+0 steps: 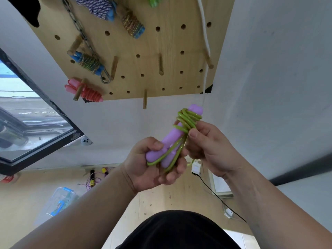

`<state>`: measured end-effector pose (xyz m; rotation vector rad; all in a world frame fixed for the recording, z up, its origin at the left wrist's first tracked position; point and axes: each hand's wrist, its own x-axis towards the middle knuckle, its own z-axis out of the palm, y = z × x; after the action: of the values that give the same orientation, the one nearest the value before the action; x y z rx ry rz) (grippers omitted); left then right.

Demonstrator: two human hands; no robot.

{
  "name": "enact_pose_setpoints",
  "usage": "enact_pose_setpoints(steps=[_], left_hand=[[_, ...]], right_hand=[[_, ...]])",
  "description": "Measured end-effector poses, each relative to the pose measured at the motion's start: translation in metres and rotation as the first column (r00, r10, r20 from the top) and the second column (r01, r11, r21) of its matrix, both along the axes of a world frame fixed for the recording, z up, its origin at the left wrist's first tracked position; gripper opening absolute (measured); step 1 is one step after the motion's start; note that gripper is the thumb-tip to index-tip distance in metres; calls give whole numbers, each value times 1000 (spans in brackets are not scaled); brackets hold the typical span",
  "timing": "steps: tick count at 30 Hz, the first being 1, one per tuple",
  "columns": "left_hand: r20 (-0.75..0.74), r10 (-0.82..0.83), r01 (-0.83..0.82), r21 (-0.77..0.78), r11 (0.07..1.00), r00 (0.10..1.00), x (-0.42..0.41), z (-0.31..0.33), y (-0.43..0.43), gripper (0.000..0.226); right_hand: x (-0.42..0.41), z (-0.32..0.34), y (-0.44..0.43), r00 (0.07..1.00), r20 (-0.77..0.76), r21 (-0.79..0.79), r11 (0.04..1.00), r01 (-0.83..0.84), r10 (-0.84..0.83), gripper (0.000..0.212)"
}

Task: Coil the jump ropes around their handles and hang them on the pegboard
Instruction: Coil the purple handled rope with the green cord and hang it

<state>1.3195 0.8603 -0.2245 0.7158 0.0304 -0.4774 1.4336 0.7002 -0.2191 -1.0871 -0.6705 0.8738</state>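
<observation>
A wooden pegboard [140, 51] hangs on a white wall, seen from below. Along its left side hang coiled jump ropes: a pink jump rope [86, 92] at the lower left corner and a blue-handled rope [89, 62] just above it. Bare wooden pegs [144, 99] stick out further right.

Below the board, the left hand [152, 164] is closed around the lower ends of two purple handles [172, 139], held together and tilted up to the right. A green rope [187, 119] is wound in loops around the handles' upper part. The right hand [210, 146] pinches the green rope between thumb and fingers, just beside the handles. On the floor at lower left lie a clear plastic box [59, 202] and another rope [93, 178].
</observation>
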Motion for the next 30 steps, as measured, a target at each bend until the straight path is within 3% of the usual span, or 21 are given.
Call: enact_pose_setpoints(steps=[2,3,5,6,7,9,11,13,16,19,21,24,27,30], left_hand=[[-41,180,-165,251,954,983,5,9,-5,57],[-10,323,-293,398,870,946,7,10,-9,57],[230,532,-541,629,558,815,7,11,-19,49],[412,518,-626,696,352,750,5,10,-23,52],[590,401,-684,715,145,701,3,8,-26,61],[780,92,-758,624,-193,619,3,-5,-27,71],[841,-22,-792,499,-352,540,6,-10,-23,62],[877,-50,-805,413,-426,477,9,-8,-19,56],[894,-23,-815,398,-422,448,9,-3,-15,53],[833,251,-765,553,-330,493,9,9,-22,50],[703,475,-725,666,-178,529,10,16,-24,47],[506,655,-703,709,55,561,13,21,-24,45],[296,770,-715,641,277,564,16,21,-22,38],[120,735,-681,499,536,667,16,22,-21,40]], right_hand=[[0,-2,0,991,-40,-55,991,122,-125,64],[0,-4,-1,980,-57,-76,979,186,-191,56],[-2,-6,0,952,-71,-96,952,289,-296,29],[-4,-5,1,941,-88,-97,943,317,-326,26],[-6,-3,3,931,-117,-92,937,337,-346,26],[-11,1,7,916,-183,-95,934,345,-357,28],[-15,5,9,918,-213,-106,942,319,-335,27],[-16,6,9,933,-184,-103,950,294,-308,27],[-15,8,3,966,-81,-81,968,237,-244,35],[-12,10,-1,983,-17,-59,981,184,-185,29],[-9,11,-3,984,44,-91,980,178,-174,28],[-2,6,-5,975,145,-136,972,190,-171,30],[4,-1,-9,966,225,-158,973,167,-129,36],[6,-6,-11,971,220,-139,983,123,-90,27]])
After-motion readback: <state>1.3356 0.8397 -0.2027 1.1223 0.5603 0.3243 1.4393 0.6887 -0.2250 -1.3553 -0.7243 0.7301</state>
